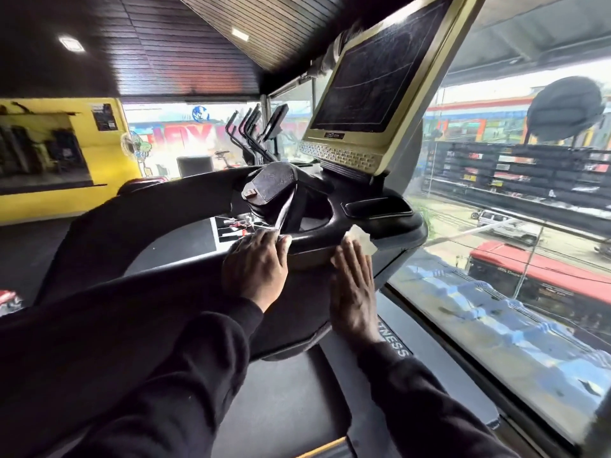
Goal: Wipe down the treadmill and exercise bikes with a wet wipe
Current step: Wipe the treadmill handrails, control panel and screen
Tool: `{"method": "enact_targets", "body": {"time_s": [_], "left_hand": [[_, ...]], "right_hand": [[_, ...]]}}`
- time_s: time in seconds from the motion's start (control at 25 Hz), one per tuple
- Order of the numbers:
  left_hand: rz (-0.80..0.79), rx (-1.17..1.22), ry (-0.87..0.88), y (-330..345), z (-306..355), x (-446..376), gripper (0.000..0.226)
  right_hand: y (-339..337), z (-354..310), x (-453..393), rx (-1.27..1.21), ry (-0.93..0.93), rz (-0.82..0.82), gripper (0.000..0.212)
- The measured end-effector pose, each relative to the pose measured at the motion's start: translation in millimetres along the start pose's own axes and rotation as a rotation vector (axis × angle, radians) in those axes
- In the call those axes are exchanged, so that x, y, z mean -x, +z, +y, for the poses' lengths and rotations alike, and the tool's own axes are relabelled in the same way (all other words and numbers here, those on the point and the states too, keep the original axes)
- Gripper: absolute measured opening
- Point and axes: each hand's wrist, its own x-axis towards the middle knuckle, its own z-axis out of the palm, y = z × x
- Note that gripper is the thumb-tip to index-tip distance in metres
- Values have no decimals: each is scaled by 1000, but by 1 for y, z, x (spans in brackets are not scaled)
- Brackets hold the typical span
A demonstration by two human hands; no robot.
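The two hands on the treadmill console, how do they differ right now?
The right hand lies flat with straight fingers, pressing the wet wipe against the console rim; the left hand has curled fingers in a grip on a thin shiny strip. The right hand works nearer the window side; the left sits nearer the console's middle. Both wear dark sleeves and reach the same console edge.
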Motion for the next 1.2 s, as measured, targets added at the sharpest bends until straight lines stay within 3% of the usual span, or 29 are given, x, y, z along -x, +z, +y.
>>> {"method": "enact_targets", "body": {"time_s": [0.2, 0.44, 0.64, 0.76, 0.92, 1.04, 1.2], "left_hand": [[45, -19, -33, 1, 3, 3, 48], [60, -58, -45, 0, 7, 2, 44], [62, -13, -29, 5, 0, 2, 45], [94, 13, -24, 6, 2, 3, 43], [104, -32, 0, 4, 2, 3, 41], [115, -45, -19, 3, 4, 2, 40], [140, -30, -25, 6, 6, 3, 40]], "right_hand": [[-8, -11, -18, -160, -163, -23, 28], [-8, -6, -30, -70, -31, 73, 34], [16, -49, -32, -74, -149, -116, 42], [5, -25, -30, -45, -291, -164, 47], [-14, 37, -33, 45, -81, -17, 48], [-10, 27, -42, 116, 116, 45, 56], [9, -41, -28, 8, -111, -77, 44]]}}
